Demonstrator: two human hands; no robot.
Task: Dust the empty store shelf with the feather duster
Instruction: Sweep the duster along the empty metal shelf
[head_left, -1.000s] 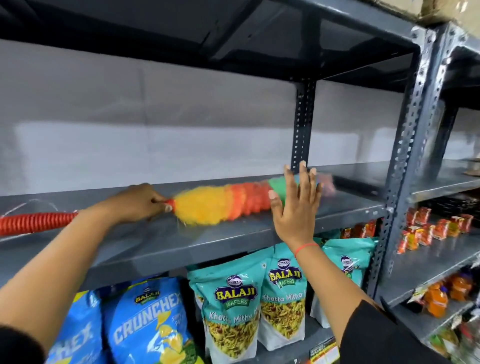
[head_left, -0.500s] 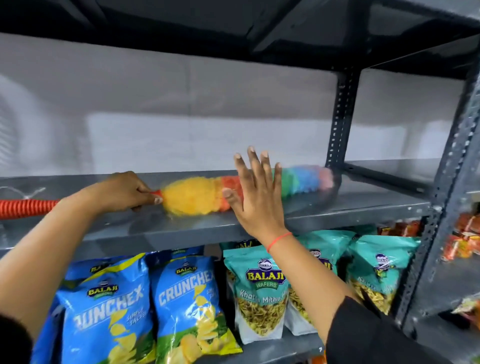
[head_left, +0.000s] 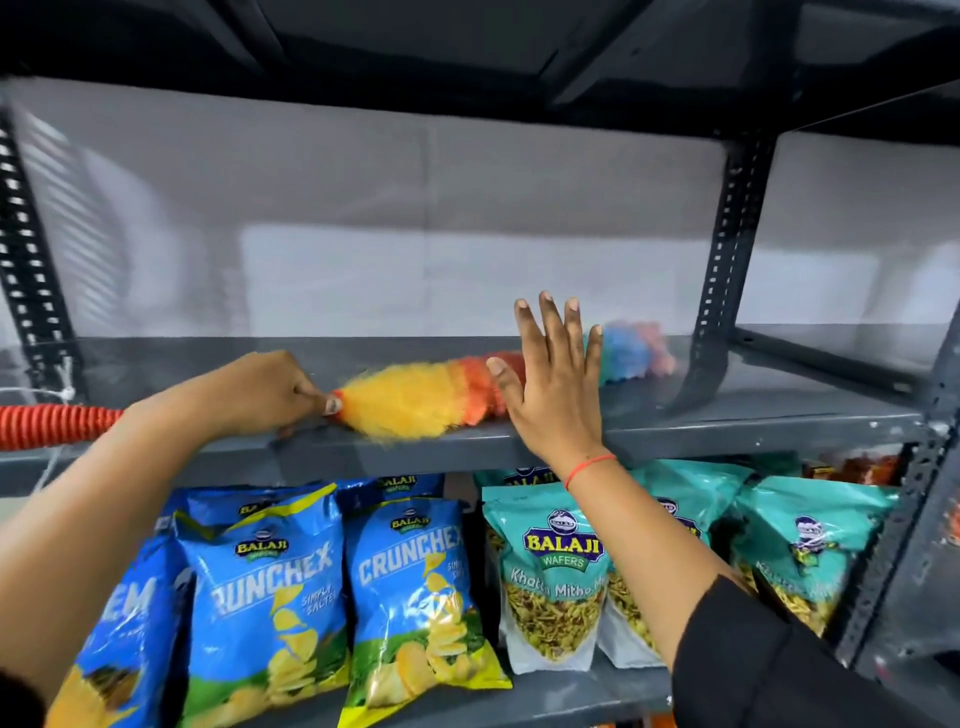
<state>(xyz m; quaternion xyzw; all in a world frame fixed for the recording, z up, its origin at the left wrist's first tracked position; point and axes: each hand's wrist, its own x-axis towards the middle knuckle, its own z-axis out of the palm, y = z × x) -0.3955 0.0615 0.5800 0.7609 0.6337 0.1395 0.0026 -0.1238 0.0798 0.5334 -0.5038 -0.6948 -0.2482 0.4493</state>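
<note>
Left hand (head_left: 260, 395) is clamped on the duster (head_left: 415, 400) right where the fluff meets the handle, probably for tighter control over the head. The orange ribbed handle pokes out to the left behind the wrist. Right hand (head_left: 558, 387) is open, fingers spread, holding nothing, raised in front of the fluff near the front edge, maybe for balance. The duster lies flat across the bare shelf (head_left: 753, 415), tip blurred at the far right. Chip bags (head_left: 270, 597) sit on the shelf below.
</note>
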